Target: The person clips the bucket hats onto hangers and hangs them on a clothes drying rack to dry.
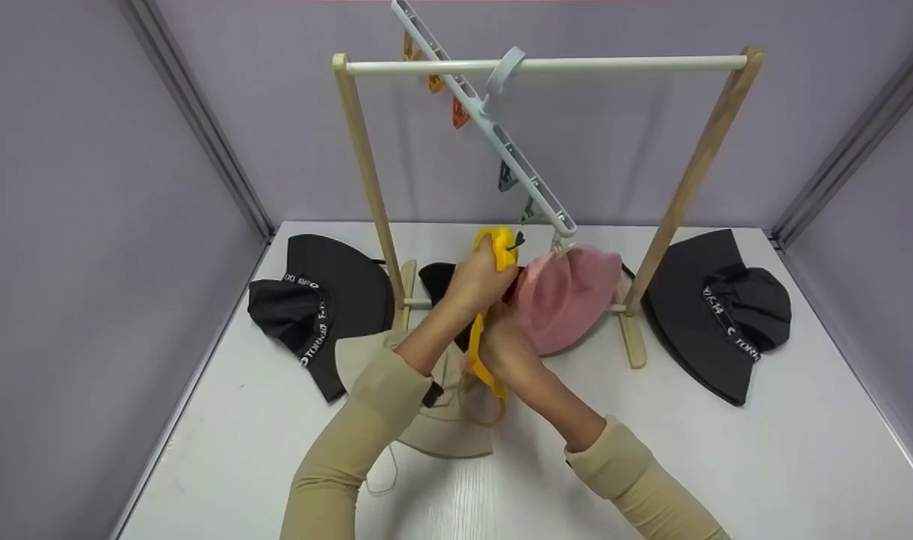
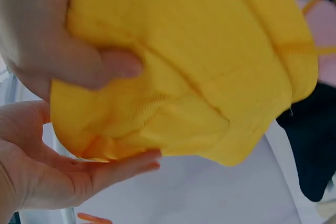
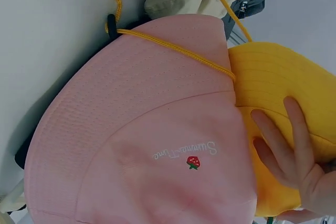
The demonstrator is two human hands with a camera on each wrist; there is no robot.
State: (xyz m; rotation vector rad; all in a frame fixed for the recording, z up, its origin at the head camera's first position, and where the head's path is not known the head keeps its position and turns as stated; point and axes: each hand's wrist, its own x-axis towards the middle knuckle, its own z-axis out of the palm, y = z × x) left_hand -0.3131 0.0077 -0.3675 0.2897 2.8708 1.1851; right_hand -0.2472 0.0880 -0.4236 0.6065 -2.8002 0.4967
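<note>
clamped on yellow hat (image 2: pixel 189 87) with left hand (image 1: pixel 477 281), straight-fingered at its edge with right hand (image 1: pixel 509 349); likely light, floppy; pinch brim (image 3: pixel 283 69) beyond fingertips (image 3: pixel 290 105).

From the head, looks forward and down over rack (image 1: pixel 629 64) and table (image 1: pixel 726 465), from farthest off. From the left wrist, looks very close at the yellow hat (image 2: pixel 189 77) — from the right, close at the pink hat (image 3: pixel 157 124), sharing both hats with the left.
</note>
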